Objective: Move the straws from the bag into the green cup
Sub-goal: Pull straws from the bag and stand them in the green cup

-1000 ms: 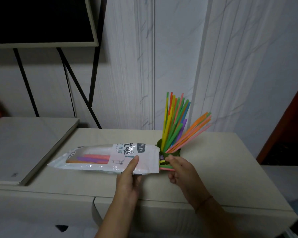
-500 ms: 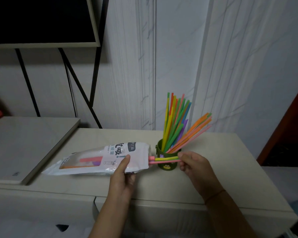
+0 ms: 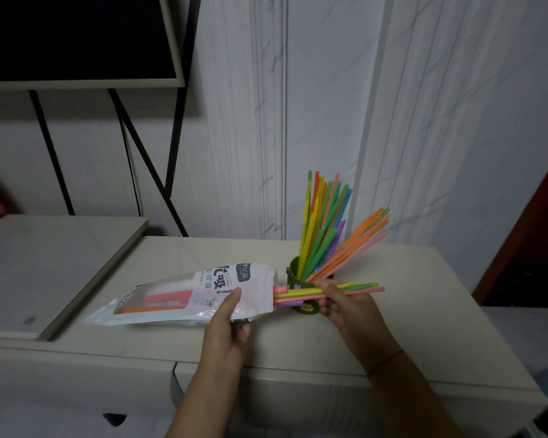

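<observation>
Left hand (image 3: 225, 324) grips the bag (image 3: 184, 295) — right hand (image 3: 345, 306) pinches straws (image 3: 301, 292) (half-out) beside the green cup (image 3: 293, 276).

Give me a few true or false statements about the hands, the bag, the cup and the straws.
1. The left hand holds the bag. True.
2. The bag lies left of the cup. True.
3. The cup is empty. False: many straws stand in it.
4. The right hand holds nothing. False: it grips a bunch of straws sticking out of the bag's mouth.
</observation>
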`<state>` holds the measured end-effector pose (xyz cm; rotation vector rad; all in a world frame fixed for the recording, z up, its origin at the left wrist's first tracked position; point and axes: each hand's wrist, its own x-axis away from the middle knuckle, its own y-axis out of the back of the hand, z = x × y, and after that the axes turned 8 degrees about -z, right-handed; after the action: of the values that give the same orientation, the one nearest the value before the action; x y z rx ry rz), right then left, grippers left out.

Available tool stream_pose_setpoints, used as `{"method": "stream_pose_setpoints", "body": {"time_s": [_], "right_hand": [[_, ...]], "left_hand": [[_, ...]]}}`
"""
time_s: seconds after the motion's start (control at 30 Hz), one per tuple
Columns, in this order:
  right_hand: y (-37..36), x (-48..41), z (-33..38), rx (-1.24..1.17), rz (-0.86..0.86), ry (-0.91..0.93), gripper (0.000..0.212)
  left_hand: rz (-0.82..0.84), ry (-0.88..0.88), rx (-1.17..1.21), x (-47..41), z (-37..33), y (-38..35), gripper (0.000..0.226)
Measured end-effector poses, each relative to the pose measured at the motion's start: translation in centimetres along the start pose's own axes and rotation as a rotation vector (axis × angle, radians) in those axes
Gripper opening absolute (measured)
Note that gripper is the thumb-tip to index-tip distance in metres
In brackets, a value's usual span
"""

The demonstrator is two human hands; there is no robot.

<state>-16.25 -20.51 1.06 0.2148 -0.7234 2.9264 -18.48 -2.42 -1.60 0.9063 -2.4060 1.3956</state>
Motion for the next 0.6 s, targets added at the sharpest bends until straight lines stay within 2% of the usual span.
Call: {"method": "stream_pose_setpoints", "body": {"time_s": [0.6], "right_hand": [[2.3,-1.1,2.5,-0.029,-0.092,0.076,0.015]], "left_hand": [[-0.048,-0.016,0.011,-0.7,-1.1,1.0,0.032]]}}
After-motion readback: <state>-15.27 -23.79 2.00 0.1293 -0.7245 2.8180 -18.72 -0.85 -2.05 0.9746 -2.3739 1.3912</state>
